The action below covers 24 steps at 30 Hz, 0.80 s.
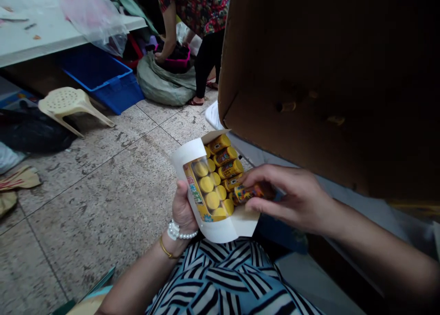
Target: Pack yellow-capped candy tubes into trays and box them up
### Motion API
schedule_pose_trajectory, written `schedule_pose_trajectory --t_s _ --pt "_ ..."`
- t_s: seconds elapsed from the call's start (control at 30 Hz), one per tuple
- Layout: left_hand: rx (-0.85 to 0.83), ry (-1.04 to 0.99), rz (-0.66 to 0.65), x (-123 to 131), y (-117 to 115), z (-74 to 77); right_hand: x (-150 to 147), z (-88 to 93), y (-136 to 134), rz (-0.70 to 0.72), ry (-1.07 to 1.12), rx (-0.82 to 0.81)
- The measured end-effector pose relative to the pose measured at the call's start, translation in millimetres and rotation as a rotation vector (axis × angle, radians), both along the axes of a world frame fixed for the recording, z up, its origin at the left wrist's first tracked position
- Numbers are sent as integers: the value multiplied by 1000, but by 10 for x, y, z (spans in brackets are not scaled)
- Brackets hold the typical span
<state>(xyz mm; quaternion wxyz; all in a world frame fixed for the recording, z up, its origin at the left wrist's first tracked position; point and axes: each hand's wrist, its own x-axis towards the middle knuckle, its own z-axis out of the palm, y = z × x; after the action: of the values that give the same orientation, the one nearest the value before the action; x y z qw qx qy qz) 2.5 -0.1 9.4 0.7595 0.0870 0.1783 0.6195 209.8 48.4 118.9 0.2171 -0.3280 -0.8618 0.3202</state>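
Observation:
My left hand (184, 209) grips an open cardboard box (216, 232) from its left side, above my lap. Several small yellow-capped tubs (212, 200) stand in rows inside, seen partly through the cut-out front of the box. Along the open right side, more tubs with printed labels lie tilted. Between thumb and fingers, my right hand (285, 196) holds one printed tub (245, 193) at the box's lower right opening. Part of that tub is behind my fingers.
A large brown carton (268, 136) stands close on the right, with a few small tubs (288, 106) in its dark inside. Ahead, a person (202, 12) bends over a sack (165, 83). A stool (68, 102), blue crate (120, 88) and white table (44, 35) are at left.

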Motion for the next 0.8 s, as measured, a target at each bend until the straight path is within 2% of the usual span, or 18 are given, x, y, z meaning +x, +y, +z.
schedule_pose_trajectory --t_s 0.07,0.13,0.27,0.37,0.43,0.53,0.6,0.63,0.67,0.73,0.77,0.8 --pt "4 13 11 7 2 19 -50 -30 -13 95 -38 58" --pt "14 13 7 10 2 39 -70 -49 -20 126 -19 50" --pt "7 8 13 -3 -1 45 4 -23 -12 -12 79 1" --pt "4 15 25 -7 -7 11 25 -11 -57 36 22 109" --pt "38 -8 -29 -5 -25 -28 -13 -9 -124 118 -65 166" --pt "125 -99 -163 -11 -73 -114 -40 27 -162 210 -168 129" --pt "140 -159 -195 -30 -102 -182 60 79 -47 189 -143 99" --pt "143 -183 -204 -45 -109 -212 163 108 69 114 -116 121" --pt "147 -201 -205 -64 -110 -233 302 137 223 -24 -100 176" --pt "168 -225 -210 -107 -97 -241 664 170 622 -441 -155 325" --pt "175 -227 -209 -129 -86 -224 862 163 842 -705 -248 398" --pt "179 -222 -202 -149 -75 -197 1052 135 1056 -906 -394 418"
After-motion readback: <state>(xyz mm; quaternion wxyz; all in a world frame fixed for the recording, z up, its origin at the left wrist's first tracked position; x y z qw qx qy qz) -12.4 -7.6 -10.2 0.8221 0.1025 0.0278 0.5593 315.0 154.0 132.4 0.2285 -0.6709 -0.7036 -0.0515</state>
